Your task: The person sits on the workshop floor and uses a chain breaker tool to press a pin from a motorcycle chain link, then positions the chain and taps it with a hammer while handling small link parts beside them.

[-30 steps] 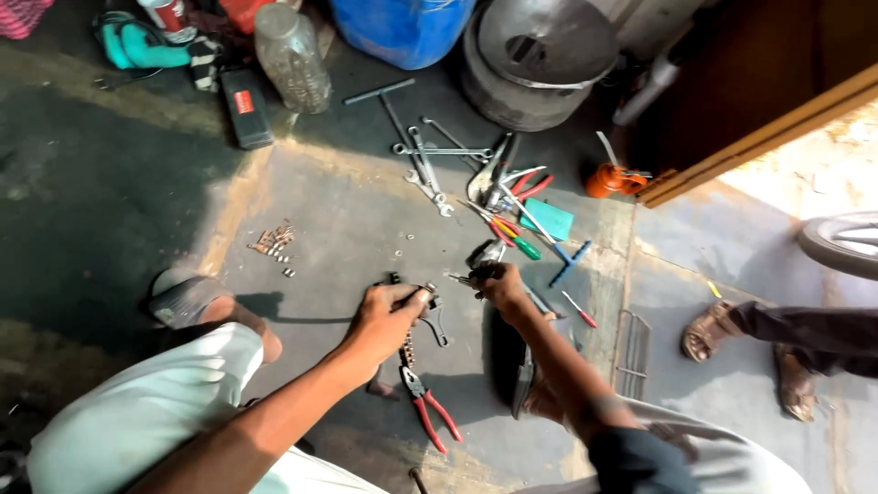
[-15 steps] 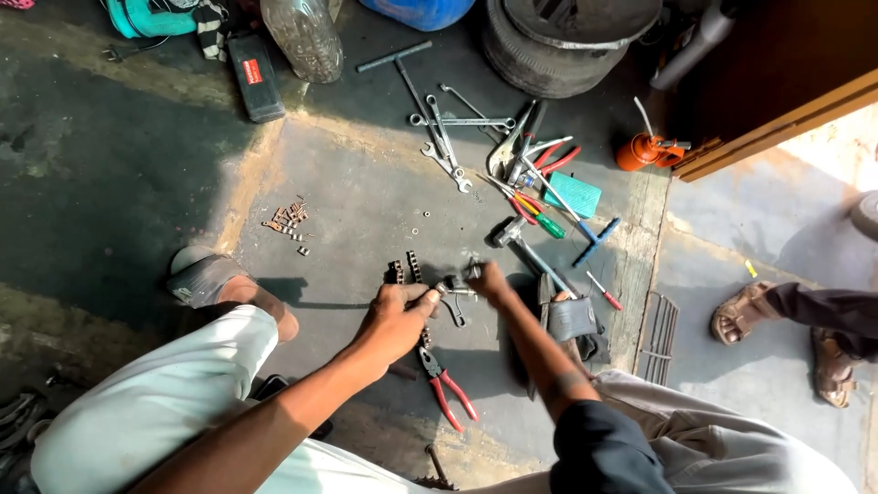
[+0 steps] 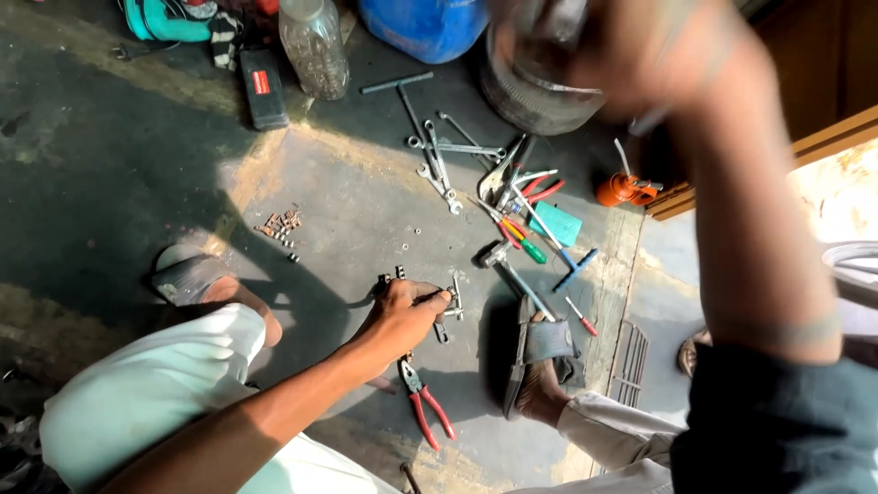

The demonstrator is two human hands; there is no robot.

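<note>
My left hand (image 3: 402, 320) reaches down to the concrete floor, fingers closed around a small metal part (image 3: 450, 298) with short bars sticking out. Red-handled pliers (image 3: 426, 408) lie just below that hand. A hammer (image 3: 508, 267) rests to the right of it. My right hand (image 3: 622, 55) is raised close to the camera at the top, blurred, and I cannot tell whether it holds anything. Its arm (image 3: 768, 274), in a dark sleeve, fills the right side and hides what lies behind it.
Wrenches (image 3: 439, 160), screwdrivers (image 3: 523, 236) and a teal block (image 3: 556, 224) lie spread beyond the hand. A plastic bottle (image 3: 315, 46), a blue drum (image 3: 425, 27), a black case (image 3: 263, 87), an orange oil can (image 3: 622, 189), small nuts (image 3: 279, 224) and a metal grate (image 3: 629, 361) surround them. My sandalled feet (image 3: 540, 352) flank the work.
My right hand has left the floor and swung up in front of the camera. My left hand stays on the small metal part. The view has shifted closer and slightly left.
</note>
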